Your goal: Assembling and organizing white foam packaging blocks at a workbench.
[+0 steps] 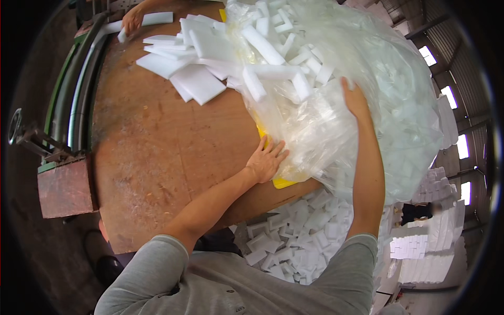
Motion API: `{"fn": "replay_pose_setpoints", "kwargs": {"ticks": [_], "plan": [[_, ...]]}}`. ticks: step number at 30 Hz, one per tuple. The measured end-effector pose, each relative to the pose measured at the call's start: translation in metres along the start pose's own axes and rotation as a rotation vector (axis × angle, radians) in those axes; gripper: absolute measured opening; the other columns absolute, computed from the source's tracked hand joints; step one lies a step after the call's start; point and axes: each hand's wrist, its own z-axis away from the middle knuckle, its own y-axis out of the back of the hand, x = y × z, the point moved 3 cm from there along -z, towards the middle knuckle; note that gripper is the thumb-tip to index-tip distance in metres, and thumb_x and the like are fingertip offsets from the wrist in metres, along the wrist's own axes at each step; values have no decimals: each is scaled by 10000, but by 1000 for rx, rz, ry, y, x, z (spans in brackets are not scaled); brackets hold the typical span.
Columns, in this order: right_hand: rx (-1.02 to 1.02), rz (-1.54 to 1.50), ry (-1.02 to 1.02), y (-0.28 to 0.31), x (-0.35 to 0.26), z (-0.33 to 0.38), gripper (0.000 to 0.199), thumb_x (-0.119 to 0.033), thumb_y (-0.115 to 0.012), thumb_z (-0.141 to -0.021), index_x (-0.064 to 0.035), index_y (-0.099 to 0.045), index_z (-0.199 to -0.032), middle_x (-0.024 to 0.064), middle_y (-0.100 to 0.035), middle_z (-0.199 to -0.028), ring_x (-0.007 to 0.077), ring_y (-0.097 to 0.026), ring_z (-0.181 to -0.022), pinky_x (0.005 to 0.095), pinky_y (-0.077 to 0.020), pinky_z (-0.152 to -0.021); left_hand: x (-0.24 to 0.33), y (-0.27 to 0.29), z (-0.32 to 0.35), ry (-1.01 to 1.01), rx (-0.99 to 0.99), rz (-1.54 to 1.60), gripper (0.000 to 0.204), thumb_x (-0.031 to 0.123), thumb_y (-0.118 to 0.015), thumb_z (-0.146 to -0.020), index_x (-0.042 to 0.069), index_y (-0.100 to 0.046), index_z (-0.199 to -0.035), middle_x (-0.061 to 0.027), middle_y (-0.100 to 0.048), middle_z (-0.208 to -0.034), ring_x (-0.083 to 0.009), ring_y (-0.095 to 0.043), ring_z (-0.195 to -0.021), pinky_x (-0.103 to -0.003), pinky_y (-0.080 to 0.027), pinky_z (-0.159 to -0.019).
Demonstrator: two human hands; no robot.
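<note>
A large clear plastic bag [328, 126] full of white foam pieces [262, 44] lies across the right side of the wooden table. My left hand [265, 161] rests with spread fingers on the bag's near left edge, beside a yellow strip [286, 182] that shows at the table edge. Farther out, my right hand [355, 98] grips the film on top of the bag; some of its fingers are hidden. Just left of the bag's mouth is a loose pile of flat white foam sheets [202, 84].
Another person's hand [132, 21] touches a foam strip [157, 18] at the far left. A roller machine [79, 110] borders the wooden table [152, 157]. Foam scraps [307, 236] heap below the table's near edge. White stacks [428, 252] stand at right, near another person [416, 212].
</note>
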Motion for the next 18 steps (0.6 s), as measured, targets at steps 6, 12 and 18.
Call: {"fn": "replay_pose_setpoints", "kwargs": {"ticks": [6, 12, 18], "plan": [[204, 590, -355, 119, 142, 75, 682, -512, -613, -944, 104, -631, -1235, 309, -654, -1224, 444, -641, -1150, 499, -503, -995, 4, 4, 0, 22, 65, 114, 571, 363, -467, -1002, 148, -433, -1530, -142, -339, -1615, -394, -321, -1458, -607, -121, -1228], [219, 532, 102, 111, -17, 81, 361, -294, -692, -930, -1, -703, -1140, 263, -714, -1029, 430, -700, -951, 504, -557, -831, 2, 5, 5, 6, 49, 59, 554, 365, -471, -991, 138, -472, -1496, -148, -363, -1593, -395, -369, -1418, -598, -131, -1232], [-562, -447, -310, -54, 33, -57, 176, -67, -630, -854, 75, -708, -923, 271, -704, -901, 316, -730, -873, 446, -585, -834, 6, 4, -2, -4, 69, 101, 560, 377, -487, -983, 121, -488, -1481, -155, -366, -1587, -389, -347, -1439, -605, -138, -1228]]}}
